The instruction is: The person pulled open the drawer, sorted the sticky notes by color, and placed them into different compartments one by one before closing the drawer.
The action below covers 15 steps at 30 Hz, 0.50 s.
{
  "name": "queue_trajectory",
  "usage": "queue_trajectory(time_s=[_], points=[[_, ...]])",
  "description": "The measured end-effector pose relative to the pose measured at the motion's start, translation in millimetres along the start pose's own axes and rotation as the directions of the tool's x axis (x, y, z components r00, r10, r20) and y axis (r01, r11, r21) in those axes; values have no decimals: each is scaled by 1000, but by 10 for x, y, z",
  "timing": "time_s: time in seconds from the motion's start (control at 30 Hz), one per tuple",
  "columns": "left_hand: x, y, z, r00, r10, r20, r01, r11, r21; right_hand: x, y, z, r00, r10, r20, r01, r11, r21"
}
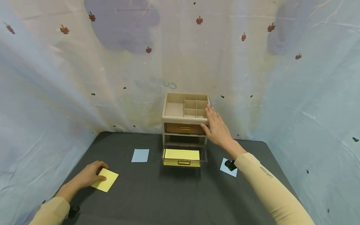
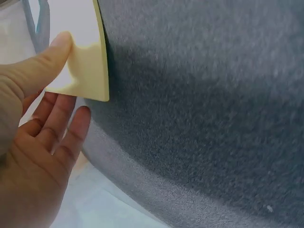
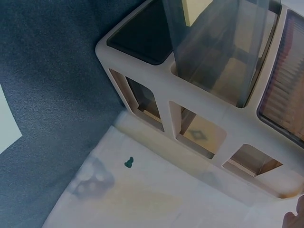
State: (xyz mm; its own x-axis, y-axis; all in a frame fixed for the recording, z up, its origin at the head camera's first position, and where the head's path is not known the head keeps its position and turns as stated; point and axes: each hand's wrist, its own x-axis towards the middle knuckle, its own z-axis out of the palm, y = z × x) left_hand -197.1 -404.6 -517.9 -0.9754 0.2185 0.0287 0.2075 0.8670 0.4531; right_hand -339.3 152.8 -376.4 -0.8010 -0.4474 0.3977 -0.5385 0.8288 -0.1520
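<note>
My left hand (image 1: pixel 87 175) pinches a yellow sticky-note pad (image 1: pixel 108 180) at the table's left; the left wrist view shows the thumb on top of the pad (image 2: pixel 88 71) and fingers behind it. A cream desktop organizer (image 1: pixel 184 120) stands at the back middle. Its middle drawer (image 1: pixel 204 156), clear-walled, is pulled out and holds yellow sticky notes (image 1: pixel 181 154). My right hand (image 1: pixel 218 129) rests with straight fingers against the organizer's upper right side. The right wrist view catches only a bit of that hand (image 3: pixel 295 216) at the corner.
One light-blue sticky note (image 1: pixel 140 155) lies left of the organizer, another (image 1: pixel 227 168) to its right, partly behind the right wrist's camera. A dark cloth covers the table (image 1: pixel 135 200). A patterned curtain (image 1: pixel 185 62) hangs close behind. The organizer's top has open compartments (image 1: pixel 174 109).
</note>
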Motion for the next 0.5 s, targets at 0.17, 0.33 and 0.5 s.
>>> queue_trajectory(time_s=[0.17,0.33,0.5], points=[[-6,25,32,997,35,-64,-34,999,18,-9,7,-16,1000,5,5,-5,1000,-5],[-55,60,20,988,51,-142,-50,999,9,-3,8,-11,1000,-4,-7,4,1000,-3],[-125,160,-32,983,20,-182,-28,999,-42,-9,-2,-10,1000,-8,-12,8,1000,-1]])
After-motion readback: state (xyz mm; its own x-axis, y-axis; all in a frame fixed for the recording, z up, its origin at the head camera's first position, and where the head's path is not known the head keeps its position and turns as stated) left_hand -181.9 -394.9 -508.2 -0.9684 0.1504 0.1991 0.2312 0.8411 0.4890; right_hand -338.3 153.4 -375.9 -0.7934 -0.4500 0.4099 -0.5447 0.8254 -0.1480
